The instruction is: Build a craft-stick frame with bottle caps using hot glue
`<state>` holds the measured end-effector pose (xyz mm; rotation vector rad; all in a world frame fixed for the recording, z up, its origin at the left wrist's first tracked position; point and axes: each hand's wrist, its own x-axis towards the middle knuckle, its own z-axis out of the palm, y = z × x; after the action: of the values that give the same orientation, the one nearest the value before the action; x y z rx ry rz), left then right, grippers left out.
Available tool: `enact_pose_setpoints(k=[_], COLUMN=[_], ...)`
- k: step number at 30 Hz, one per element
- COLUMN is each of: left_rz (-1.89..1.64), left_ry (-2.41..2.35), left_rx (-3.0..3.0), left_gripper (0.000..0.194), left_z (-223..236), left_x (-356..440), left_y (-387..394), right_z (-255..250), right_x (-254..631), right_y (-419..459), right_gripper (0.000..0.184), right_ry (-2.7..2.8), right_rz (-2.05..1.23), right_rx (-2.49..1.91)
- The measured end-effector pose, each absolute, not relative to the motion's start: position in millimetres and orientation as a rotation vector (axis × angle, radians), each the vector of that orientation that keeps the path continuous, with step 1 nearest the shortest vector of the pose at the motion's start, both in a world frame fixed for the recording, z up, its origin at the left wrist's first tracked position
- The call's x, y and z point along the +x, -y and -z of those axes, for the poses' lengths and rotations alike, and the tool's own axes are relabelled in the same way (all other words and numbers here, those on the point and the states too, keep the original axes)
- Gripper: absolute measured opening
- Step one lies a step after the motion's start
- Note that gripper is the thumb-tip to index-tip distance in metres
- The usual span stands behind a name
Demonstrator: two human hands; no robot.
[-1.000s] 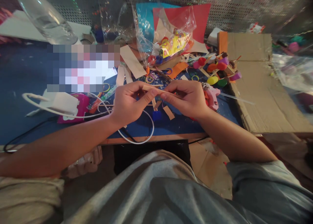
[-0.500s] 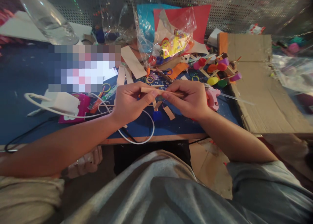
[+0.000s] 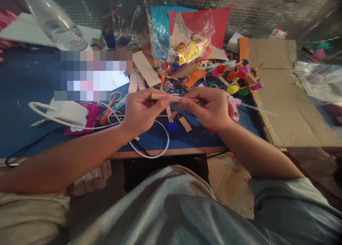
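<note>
Between my two hands is a narrow tan strip that looks like cardboard [image 3: 175,98], held level above the table. My left hand [image 3: 141,109] pinches its left part between thumb and fingers. The right part is in the pinch of my right hand [image 3: 210,106], whose fingers partly hide it. Below the strip are a small blue cap [image 3: 172,127], thin wooden sticks [image 3: 168,113] and a small tan cardboard piece [image 3: 185,124]. A pink glue gun [image 3: 233,108] lies just beyond my right hand, partly covered by it.
A white charger [image 3: 65,111] with a looping white cable lies at left, near a lit phone [image 3: 120,79]. Behind stand a clear bottle [image 3: 57,22] and a plastic bag [image 3: 192,49]. Sticks with coloured caps [image 3: 242,74] sit beside a large cardboard sheet [image 3: 288,106] at right.
The strip has shifted slightly in my fingers, and my right fingers have moved a little along it. Both hands keep their pinch. The things on the table look unmoved.
</note>
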<state>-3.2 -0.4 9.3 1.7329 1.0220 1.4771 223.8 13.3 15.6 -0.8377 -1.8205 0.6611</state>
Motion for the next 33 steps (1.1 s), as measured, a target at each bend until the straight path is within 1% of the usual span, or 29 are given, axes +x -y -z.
enact_pose_setpoints(k=[3, 11, 16, 20, 25, 28, 33], left_rz=[-1.471, -1.565, -1.587, -1.609, -1.644, -1.666, -1.692], left_ry=[-1.039, -1.079, -1.034, -1.033, -1.008, -0.982, -0.907], left_rx=[1.75, 1.771, 1.731, 1.728, 1.728, 1.7, 1.646], left_gripper=[0.041, 0.04, 0.038, 0.042, 0.039, 0.04, 0.038], left_z=[-10.0, -10.6, -11.2, -10.4, -7.2, -6.0, -4.9], left_x=[-4.1, -5.0, -3.9, -4.3, -4.3, -3.2, -2.6], left_y=[-0.1, -2.6, -0.5, -1.6, -4.4, -5.3, -7.0], right_z=[-16.1, -14.3, -14.9, -13.3, -11.5, -14.1, -17.6], right_x=[224.4, 224.0, 222.1, 220.9, 220.3, 219.7, 219.7], right_y=[-14.4, -17.4, -17.4, -18.0, -18.9, -17.9, -15.1], right_gripper=[0.052, 0.048, 0.053, 0.053, 0.054, 0.055, 0.05], right_ry=[1.804, 1.728, 1.708, 1.681, 1.628, 1.619, 1.589], right_rz=[-0.694, -0.74, -0.758, -0.761, -0.831, -0.864, -0.851], right_rx=[-0.856, -0.837, -0.846, -0.852, -0.842, -0.854, -0.845])
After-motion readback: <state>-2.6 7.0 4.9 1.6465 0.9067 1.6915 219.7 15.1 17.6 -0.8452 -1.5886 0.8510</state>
